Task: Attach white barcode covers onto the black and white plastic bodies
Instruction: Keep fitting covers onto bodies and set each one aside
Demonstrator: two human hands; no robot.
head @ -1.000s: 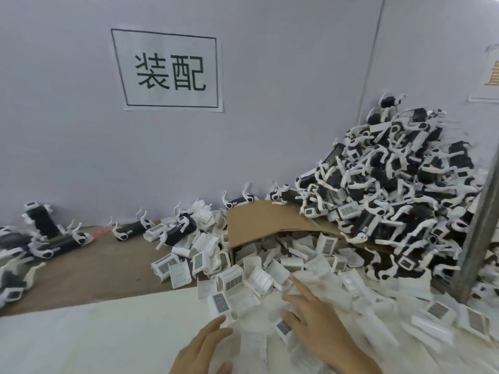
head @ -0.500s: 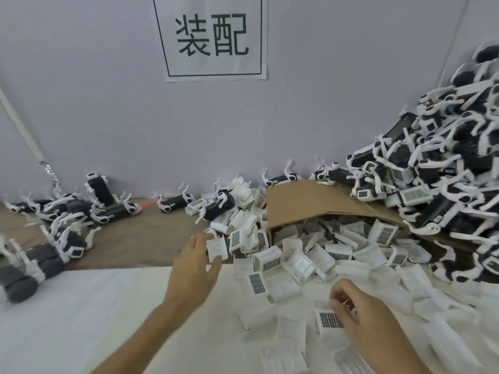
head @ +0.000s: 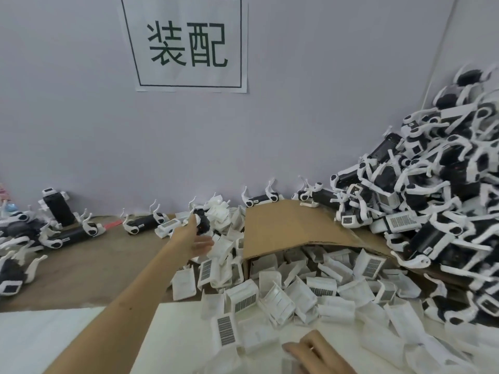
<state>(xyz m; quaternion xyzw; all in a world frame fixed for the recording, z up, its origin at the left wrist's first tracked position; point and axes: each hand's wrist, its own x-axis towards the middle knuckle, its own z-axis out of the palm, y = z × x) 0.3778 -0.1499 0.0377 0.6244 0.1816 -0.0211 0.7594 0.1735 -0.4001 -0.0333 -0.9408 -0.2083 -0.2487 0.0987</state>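
My left hand (head: 195, 237) is stretched far out to a black and white plastic body (head: 203, 224) lying among white parts by the wall. Its fingers are straight beside the body and its thumb is spread below it. My right hand (head: 314, 352) is low at the frame's bottom edge, fingers curled over a white barcode cover (head: 291, 362) that is blurred and partly hidden. Loose white barcode covers (head: 244, 302) spill from a tipped cardboard box (head: 283, 233) across the white sheet. A tall heap of black and white bodies (head: 432, 206) rises at the right.
Several bodies (head: 141, 225) lie along the wall on the brown tabletop (head: 89, 268), with more at the far left (head: 16, 273). A white sheet (head: 40, 341) covers the near table. A paper sign (head: 189, 44) hangs on the wall.
My left hand has moved forward from the covers to a body by the wall. My right hand has dropped toward the bottom of the frame. The view has shifted slightly.
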